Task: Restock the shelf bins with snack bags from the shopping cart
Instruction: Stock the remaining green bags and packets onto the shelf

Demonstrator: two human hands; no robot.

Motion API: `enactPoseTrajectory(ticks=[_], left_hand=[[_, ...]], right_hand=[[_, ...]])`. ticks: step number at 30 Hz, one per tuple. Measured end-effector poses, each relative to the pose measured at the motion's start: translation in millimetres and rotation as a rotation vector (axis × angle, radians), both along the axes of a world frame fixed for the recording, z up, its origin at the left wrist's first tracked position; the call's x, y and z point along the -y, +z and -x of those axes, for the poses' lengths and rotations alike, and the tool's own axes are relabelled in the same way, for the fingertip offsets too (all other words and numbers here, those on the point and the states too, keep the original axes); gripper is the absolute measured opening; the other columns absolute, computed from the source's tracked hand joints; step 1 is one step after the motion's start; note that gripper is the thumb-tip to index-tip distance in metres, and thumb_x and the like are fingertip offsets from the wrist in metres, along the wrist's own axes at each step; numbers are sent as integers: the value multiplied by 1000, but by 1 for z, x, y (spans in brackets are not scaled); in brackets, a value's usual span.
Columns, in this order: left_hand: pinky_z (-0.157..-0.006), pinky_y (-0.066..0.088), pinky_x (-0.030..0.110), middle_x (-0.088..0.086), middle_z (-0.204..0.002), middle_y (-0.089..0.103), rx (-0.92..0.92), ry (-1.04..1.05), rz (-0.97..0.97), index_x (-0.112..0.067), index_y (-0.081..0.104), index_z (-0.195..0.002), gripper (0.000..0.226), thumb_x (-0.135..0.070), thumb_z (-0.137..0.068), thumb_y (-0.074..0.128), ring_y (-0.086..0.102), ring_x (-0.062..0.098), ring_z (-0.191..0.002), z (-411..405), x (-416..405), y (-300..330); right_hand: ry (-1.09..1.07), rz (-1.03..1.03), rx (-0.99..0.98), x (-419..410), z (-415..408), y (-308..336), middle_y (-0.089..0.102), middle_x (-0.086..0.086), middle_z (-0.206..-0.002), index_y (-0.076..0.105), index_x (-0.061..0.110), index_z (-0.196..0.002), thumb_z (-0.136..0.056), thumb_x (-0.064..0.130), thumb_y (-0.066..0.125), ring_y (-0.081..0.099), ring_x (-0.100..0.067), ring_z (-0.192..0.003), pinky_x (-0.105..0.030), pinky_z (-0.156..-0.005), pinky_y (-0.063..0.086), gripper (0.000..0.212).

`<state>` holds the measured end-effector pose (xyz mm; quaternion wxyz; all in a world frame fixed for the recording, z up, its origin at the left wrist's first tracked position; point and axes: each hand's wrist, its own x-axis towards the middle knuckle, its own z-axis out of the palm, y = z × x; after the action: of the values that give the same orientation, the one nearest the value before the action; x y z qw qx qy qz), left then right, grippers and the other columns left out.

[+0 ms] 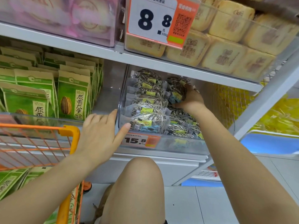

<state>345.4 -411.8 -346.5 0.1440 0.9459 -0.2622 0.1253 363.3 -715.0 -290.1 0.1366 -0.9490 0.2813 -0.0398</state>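
Note:
A clear plastic shelf bin [191, 143] on the middle shelf holds several small clear bags of striped sunflower seeds [148, 109], stacked in a row at its left. My right hand [191, 98] reaches deep into the bin and grips one seed bag [176, 90] upright beside that row. My left hand [101, 131] is open, its straight fingers touching the bin's front left corner. The orange wire shopping cart [69, 135] stands at the lower left with green snack bags [9, 180] inside it.
Left of the bin, green and tan seed bags [73, 96] stand in rows. The shelf above carries a pink bin [64, 18], yellow pastry packs [226, 50] and an 8.8 price tag [155, 21]. A 15.8 tag [139, 140] sits on the bin front. My knee [142, 175] is below.

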Motion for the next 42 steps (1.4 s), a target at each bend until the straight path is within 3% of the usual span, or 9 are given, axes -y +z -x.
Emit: enactPoseTrajectory(ticks=[5,10,14,22,27,32,36,39,42], left_hand=[[-92,35,39,8,-91,68,-1,-3,2,-10,55,-126,74,-60,-93,11,58,28,-92,1,0,1],[-91,32,37,8,-92,68,-3,-6,1,-10,54,-126,73,-60,-93,13,58,27,-93,0,0,1],[-90,31,35,8,-93,68,-14,0,5,-11,54,-127,69,-58,-94,17,58,27,-93,1,0,1],[-82,37,39,7,-75,62,-17,7,28,-7,58,-108,57,-52,-95,26,57,29,-78,2,3,5],[-84,38,41,6,-75,61,-14,11,52,-7,58,-105,56,-52,-95,26,57,29,-80,2,2,4],[-84,36,39,4,-73,59,4,15,50,-9,58,-106,53,-51,-95,27,56,28,-79,1,3,3],[-82,35,38,3,-72,57,10,0,57,-10,57,-107,51,-50,-95,27,57,29,-78,1,3,3],[-81,38,39,3,-71,57,4,-3,59,-11,57,-106,49,-49,-95,28,57,29,-77,2,3,3],[-81,38,39,4,-71,58,11,-7,55,-10,57,-105,48,-49,-95,30,57,30,-77,1,2,2]], right_hand=[[-38,-30,85,-1,-1,2,40,-17,-145,11,17,-152,-76,22,80,48,-35,-125,-37,-96,45,102],[-269,-565,327,2,0,-6,37,-12,-151,9,9,-152,-74,19,81,43,-30,-133,-37,-103,42,107],[-356,-1213,662,10,3,-12,65,-18,-117,32,-3,-142,-73,-10,73,68,-23,-93,-26,-61,57,81],[-313,-1023,651,10,-12,-17,40,-21,-145,21,9,-151,-74,-24,40,53,-27,-102,-26,-55,39,86],[-201,-1072,793,21,-12,-14,53,-8,-124,33,12,-146,-74,-29,32,56,-24,-97,-24,-51,33,83],[-139,-884,726,17,-16,-26,50,-4,-139,34,12,-147,-81,-23,32,60,-14,-94,-22,-60,47,75],[-125,-901,670,17,-12,-26,39,-7,-149,26,14,-150,-80,-18,43,52,-23,-116,-21,-66,49,79],[-40,-879,527,22,-3,-25,30,-7,-155,15,20,-153,-71,-11,66,43,-30,-132,-39,-96,48,101],[-30,-730,453,20,2,-22,28,-6,-156,13,15,-153,-72,2,80,33,-23,-139,-23,-97,37,106]])
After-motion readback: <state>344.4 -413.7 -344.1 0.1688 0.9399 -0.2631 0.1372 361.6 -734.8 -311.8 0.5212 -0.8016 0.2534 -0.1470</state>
